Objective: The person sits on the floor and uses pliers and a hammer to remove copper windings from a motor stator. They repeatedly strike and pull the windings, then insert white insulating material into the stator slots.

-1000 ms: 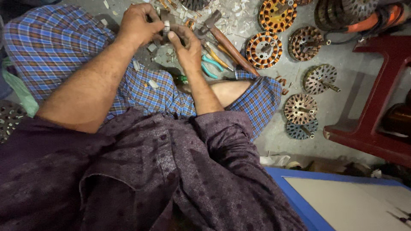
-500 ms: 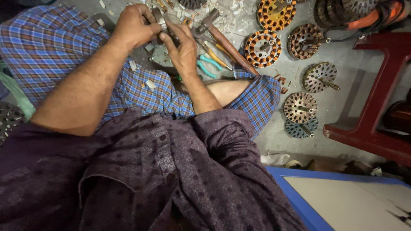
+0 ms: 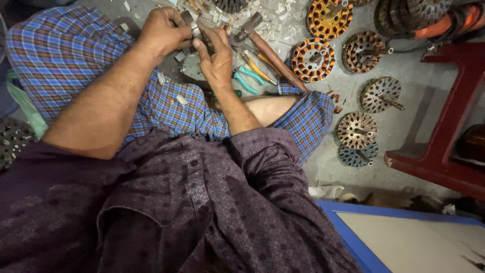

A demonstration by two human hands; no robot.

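Observation:
I sit on the floor in a blue checked wrap and a dark purple shirt. My left hand (image 3: 164,31) and my right hand (image 3: 216,54) meet at the top of the view, both closed around a small grey metal part (image 3: 190,21) held between them. Only a bit of that part shows between the fingers. Just right of my right hand lie a hammer (image 3: 262,45) with a wooden handle and teal-handled pliers (image 3: 249,81) on the grey floor.
Several round wound motor stators (image 3: 313,59) and rotors with shafts (image 3: 381,94) lie on the concrete at the right. A red stool (image 3: 444,151) stands at the far right. White scraps litter the floor (image 3: 283,15). A blue-edged board (image 3: 404,237) sits at lower right.
Both hands stay together on the small part, shifting slightly left and up in the view. The fingers have adjusted around it; nothing was put down.

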